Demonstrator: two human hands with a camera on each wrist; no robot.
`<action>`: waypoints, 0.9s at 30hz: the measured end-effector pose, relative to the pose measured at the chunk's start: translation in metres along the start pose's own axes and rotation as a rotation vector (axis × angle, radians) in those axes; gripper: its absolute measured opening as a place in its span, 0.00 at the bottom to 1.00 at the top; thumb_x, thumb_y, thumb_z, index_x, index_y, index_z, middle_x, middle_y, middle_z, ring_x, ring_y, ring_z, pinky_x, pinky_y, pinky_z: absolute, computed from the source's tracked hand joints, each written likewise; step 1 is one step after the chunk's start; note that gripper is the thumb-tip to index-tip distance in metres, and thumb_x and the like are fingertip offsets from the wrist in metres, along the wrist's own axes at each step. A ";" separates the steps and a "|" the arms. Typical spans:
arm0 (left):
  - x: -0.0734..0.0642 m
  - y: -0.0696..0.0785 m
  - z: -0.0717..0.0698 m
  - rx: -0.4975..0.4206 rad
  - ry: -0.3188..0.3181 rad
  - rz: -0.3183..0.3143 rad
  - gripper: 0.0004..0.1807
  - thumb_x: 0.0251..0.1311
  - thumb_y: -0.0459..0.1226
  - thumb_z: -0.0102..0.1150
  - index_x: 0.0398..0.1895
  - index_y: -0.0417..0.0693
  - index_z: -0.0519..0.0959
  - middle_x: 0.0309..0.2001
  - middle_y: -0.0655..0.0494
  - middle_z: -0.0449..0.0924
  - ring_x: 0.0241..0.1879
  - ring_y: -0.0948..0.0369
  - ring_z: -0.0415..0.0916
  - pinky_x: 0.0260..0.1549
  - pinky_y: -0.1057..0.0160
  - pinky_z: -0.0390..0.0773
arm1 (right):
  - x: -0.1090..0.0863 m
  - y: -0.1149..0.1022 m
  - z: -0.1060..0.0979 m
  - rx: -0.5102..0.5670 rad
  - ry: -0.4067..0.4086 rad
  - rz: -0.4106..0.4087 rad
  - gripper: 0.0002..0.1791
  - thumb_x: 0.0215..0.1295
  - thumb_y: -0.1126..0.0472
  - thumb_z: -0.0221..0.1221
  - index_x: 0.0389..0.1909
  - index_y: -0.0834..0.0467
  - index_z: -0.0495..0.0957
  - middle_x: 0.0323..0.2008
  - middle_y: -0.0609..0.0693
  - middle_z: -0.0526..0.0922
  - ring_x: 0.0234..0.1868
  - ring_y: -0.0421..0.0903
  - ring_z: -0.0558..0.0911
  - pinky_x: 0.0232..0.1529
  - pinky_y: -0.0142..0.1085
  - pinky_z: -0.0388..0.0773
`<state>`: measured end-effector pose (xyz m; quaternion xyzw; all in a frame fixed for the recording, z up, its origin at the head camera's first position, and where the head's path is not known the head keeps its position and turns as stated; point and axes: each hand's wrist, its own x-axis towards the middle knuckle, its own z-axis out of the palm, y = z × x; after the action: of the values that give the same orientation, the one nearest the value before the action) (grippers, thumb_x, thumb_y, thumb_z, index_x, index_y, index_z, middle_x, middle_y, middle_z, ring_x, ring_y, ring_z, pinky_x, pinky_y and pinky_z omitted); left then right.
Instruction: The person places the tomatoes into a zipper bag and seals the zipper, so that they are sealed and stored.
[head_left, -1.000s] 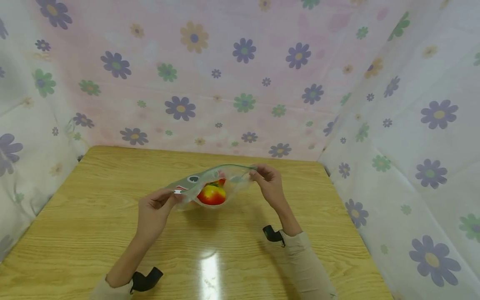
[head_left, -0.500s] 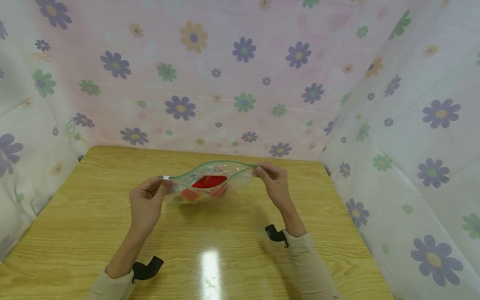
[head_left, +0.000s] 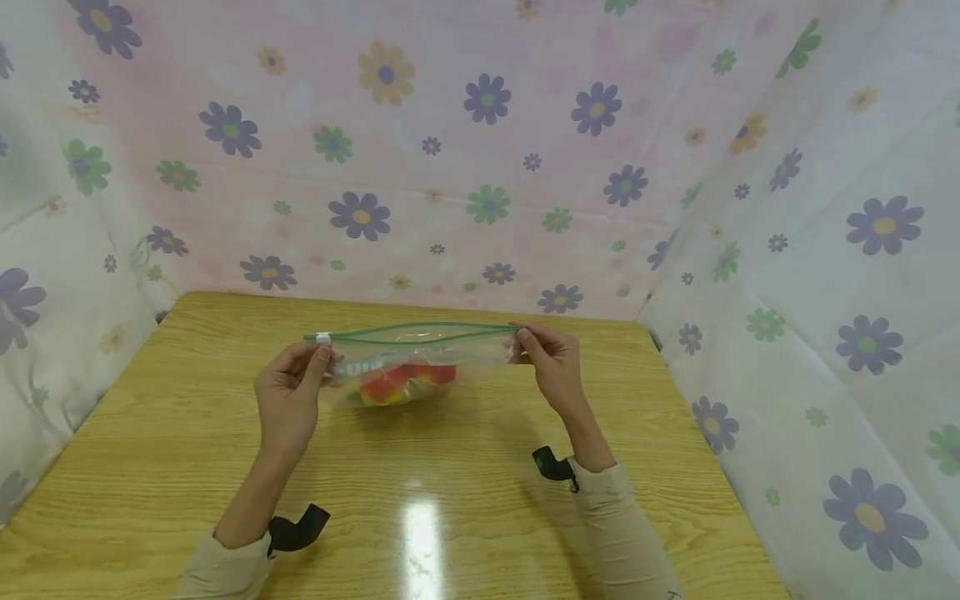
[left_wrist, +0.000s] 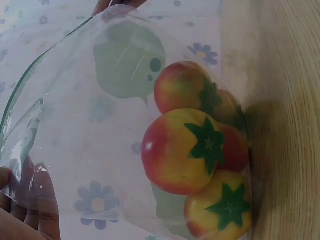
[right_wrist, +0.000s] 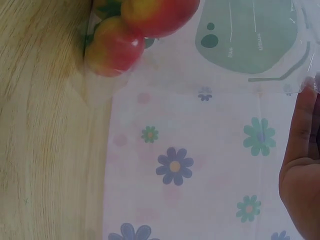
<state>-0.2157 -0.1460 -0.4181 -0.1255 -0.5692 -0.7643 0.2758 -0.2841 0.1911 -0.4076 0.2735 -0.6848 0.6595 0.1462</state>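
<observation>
A clear zip bag (head_left: 483, 348) with a green rim and a white slider (head_left: 323, 337) is stretched between both hands. The left hand (head_left: 288, 408) pinches its upper left corner, just under the slider. At the opposite top corner, the right hand (head_left: 557, 367) grips the bag between thumb and fingers. Several red-and-yellow tomatoes (left_wrist: 180, 152) with green star-shaped tops lie bunched at the bottom of the bag. In the right wrist view, one tomato (right_wrist: 114, 47) shows beside a green print on the plastic. The bag's mouth is a narrow gap between its two green edges.
A wood-grain table (head_left: 420, 467) lies beneath the hands, with a bright reflection near the front. Flower-patterned cloth (head_left: 435, 167) rises behind it and on both sides. Black wrist-worn devices (head_left: 298, 529) sit on the forearms.
The left hand has moved left and up, drawing the bag's top wide and level. The mouth gaped a half second ago and is now narrower; the tomatoes show through the front plastic.
</observation>
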 end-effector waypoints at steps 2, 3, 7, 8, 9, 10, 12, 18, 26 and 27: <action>0.000 -0.001 0.000 -0.005 0.003 -0.013 0.07 0.72 0.26 0.54 0.41 0.26 0.80 0.33 0.58 0.86 0.31 0.66 0.81 0.29 0.72 0.84 | 0.000 0.000 0.000 -0.011 0.003 -0.001 0.15 0.77 0.68 0.53 0.51 0.78 0.79 0.27 0.42 0.85 0.27 0.37 0.84 0.33 0.32 0.87; 0.000 -0.001 0.000 -0.006 0.004 -0.017 0.08 0.72 0.26 0.54 0.42 0.26 0.80 0.33 0.57 0.86 0.31 0.65 0.81 0.28 0.72 0.84 | 0.000 0.000 0.000 -0.017 0.005 0.001 0.14 0.77 0.68 0.53 0.51 0.77 0.79 0.28 0.42 0.85 0.27 0.37 0.84 0.32 0.32 0.87; 0.001 -0.001 0.001 0.027 0.020 -0.048 0.09 0.73 0.28 0.54 0.43 0.25 0.78 0.33 0.57 0.85 0.31 0.65 0.80 0.26 0.72 0.83 | 0.000 0.000 -0.001 -0.052 0.016 -0.003 0.14 0.77 0.68 0.53 0.51 0.76 0.80 0.29 0.40 0.87 0.26 0.36 0.84 0.32 0.32 0.87; 0.002 -0.001 0.001 0.038 0.020 -0.057 0.09 0.73 0.28 0.54 0.44 0.24 0.78 0.32 0.57 0.85 0.30 0.66 0.80 0.25 0.72 0.83 | 0.000 0.000 -0.001 -0.058 0.020 -0.005 0.14 0.77 0.68 0.53 0.51 0.76 0.80 0.30 0.40 0.87 0.26 0.35 0.84 0.32 0.32 0.86; 0.002 -0.002 0.001 0.044 0.019 -0.067 0.09 0.73 0.28 0.54 0.44 0.23 0.77 0.32 0.57 0.84 0.30 0.66 0.80 0.24 0.72 0.82 | 0.000 0.000 -0.001 -0.063 0.026 -0.008 0.14 0.77 0.68 0.53 0.50 0.76 0.81 0.30 0.39 0.87 0.26 0.35 0.84 0.32 0.31 0.86; 0.003 -0.002 0.002 0.053 0.020 -0.079 0.09 0.73 0.27 0.54 0.44 0.23 0.77 0.32 0.57 0.84 0.29 0.66 0.80 0.24 0.72 0.82 | 0.001 0.000 -0.001 -0.067 0.030 -0.014 0.14 0.77 0.68 0.53 0.50 0.76 0.80 0.30 0.39 0.87 0.26 0.35 0.84 0.32 0.31 0.86; 0.004 -0.003 0.002 0.063 0.013 -0.098 0.09 0.73 0.27 0.53 0.45 0.23 0.76 0.31 0.58 0.83 0.28 0.66 0.79 0.23 0.73 0.81 | 0.001 0.000 -0.001 -0.071 0.036 -0.024 0.14 0.77 0.69 0.53 0.50 0.76 0.81 0.30 0.40 0.87 0.26 0.35 0.84 0.32 0.31 0.86; 0.006 -0.005 0.002 0.060 -0.005 -0.129 0.07 0.73 0.27 0.53 0.45 0.26 0.76 0.31 0.57 0.82 0.27 0.66 0.79 0.22 0.73 0.81 | 0.000 0.001 -0.002 -0.058 0.038 -0.049 0.13 0.77 0.71 0.52 0.49 0.77 0.81 0.30 0.41 0.87 0.26 0.36 0.84 0.32 0.32 0.86; 0.008 -0.005 0.002 0.041 -0.022 -0.140 0.06 0.73 0.28 0.53 0.44 0.31 0.78 0.31 0.57 0.83 0.28 0.66 0.79 0.22 0.73 0.81 | -0.002 0.003 -0.003 -0.041 0.028 -0.040 0.12 0.77 0.68 0.53 0.48 0.73 0.81 0.31 0.40 0.86 0.26 0.36 0.84 0.31 0.32 0.86; 0.008 -0.005 0.002 0.041 -0.025 -0.139 0.06 0.74 0.28 0.53 0.44 0.31 0.78 0.31 0.57 0.83 0.28 0.66 0.79 0.22 0.73 0.81 | -0.002 0.003 -0.003 -0.041 0.031 -0.039 0.12 0.78 0.68 0.53 0.48 0.72 0.80 0.31 0.41 0.86 0.26 0.36 0.84 0.31 0.32 0.86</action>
<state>-0.2258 -0.1458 -0.4177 -0.0895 -0.5954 -0.7682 0.2175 -0.2842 0.1940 -0.4110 0.2735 -0.6904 0.6465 0.1750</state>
